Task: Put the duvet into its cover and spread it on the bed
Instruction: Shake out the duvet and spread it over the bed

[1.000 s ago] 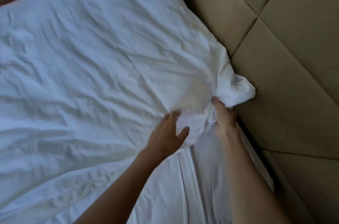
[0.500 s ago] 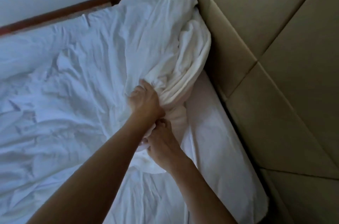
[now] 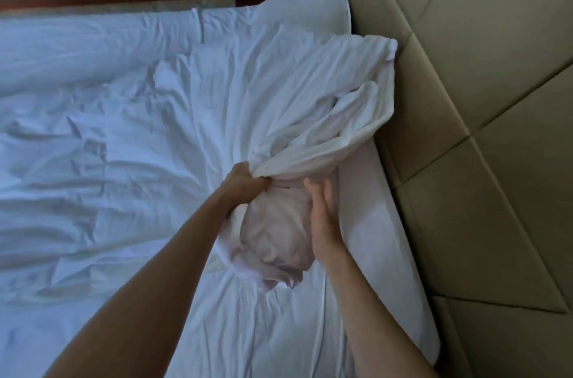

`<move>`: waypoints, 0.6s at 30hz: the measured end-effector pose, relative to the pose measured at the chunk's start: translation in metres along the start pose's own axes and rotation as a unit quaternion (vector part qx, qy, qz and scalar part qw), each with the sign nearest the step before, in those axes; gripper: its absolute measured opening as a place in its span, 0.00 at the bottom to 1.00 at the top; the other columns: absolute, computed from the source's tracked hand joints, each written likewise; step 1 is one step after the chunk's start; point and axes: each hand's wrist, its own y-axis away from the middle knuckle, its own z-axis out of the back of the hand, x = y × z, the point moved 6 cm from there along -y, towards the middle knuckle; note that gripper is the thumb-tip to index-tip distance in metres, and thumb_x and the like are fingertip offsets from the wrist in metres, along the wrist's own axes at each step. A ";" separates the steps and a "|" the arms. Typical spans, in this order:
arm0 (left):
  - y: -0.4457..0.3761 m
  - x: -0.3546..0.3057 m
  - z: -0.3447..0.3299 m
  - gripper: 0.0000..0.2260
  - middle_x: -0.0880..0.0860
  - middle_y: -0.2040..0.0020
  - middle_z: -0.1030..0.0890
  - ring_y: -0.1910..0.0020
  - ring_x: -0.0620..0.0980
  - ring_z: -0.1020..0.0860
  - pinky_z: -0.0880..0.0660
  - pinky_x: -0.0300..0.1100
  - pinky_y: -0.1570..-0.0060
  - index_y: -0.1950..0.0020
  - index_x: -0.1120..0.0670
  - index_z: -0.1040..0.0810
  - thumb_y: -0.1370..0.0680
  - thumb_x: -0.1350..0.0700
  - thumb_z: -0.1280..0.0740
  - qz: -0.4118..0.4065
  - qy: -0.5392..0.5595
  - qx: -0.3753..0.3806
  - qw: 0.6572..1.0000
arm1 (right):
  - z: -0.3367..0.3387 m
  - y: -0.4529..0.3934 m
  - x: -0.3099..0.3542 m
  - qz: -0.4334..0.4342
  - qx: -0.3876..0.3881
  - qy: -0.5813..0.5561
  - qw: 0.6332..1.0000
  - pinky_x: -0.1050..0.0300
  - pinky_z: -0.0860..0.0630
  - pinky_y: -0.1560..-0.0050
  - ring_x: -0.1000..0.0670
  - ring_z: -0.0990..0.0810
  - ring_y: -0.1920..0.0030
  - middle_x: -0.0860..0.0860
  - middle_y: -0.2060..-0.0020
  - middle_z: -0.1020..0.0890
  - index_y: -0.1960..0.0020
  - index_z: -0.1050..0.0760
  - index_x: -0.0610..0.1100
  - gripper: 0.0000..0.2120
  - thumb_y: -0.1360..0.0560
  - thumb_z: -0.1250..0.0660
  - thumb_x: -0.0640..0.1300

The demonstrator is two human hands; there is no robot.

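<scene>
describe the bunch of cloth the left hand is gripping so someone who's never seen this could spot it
Start at the tan padded headboard on the right, then move left onto the white bed. The left hand grips a gathered neck of white fabric beside the open right hand. Unlike the flat, wrinkled bedding around it, folds fan out from this one pinched point.

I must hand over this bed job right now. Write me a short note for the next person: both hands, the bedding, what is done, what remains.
Left hand: grips a gathered bunch of the white duvet cover.
Right hand: open, fingers straight, flat against the bunched corner below that grip.
The bedding lies crumpled across the bed, heaped toward the padded headboard.
Done: hard to judge; a corner seems bunched inside the cover.
Left: seat the corners, shake out, spread flat.
</scene>
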 end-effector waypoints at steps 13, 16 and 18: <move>0.041 0.143 0.161 0.13 0.49 0.53 0.17 0.55 0.45 0.18 0.20 0.39 0.56 0.45 0.52 0.21 0.30 0.59 0.31 -0.113 0.235 -0.016 0.965 | -0.283 -0.005 0.007 0.119 0.066 0.230 0.964 0.53 0.34 0.27 0.49 0.34 0.26 0.49 0.25 0.35 0.20 0.48 0.48 0.42 0.29 0.34 0.33; 0.050 0.216 0.235 0.13 0.49 0.56 0.17 0.57 0.45 0.18 0.24 0.33 0.65 0.48 0.54 0.20 0.32 0.58 0.31 -0.084 0.282 -0.045 0.955 | -0.401 0.018 -0.022 0.166 0.171 0.289 0.927 0.56 0.42 0.24 0.50 0.42 0.23 0.48 0.22 0.41 0.20 0.48 0.44 0.40 0.28 0.42 0.25; 0.050 0.270 0.282 0.11 0.49 0.57 0.18 0.58 0.46 0.20 0.26 0.30 0.69 0.47 0.57 0.20 0.28 0.63 0.31 -0.049 0.288 -0.073 0.953 | -0.477 0.031 -0.055 0.174 0.239 0.342 0.892 0.57 0.46 0.23 0.50 0.46 0.22 0.48 0.21 0.43 0.20 0.46 0.44 0.40 0.29 0.43 0.25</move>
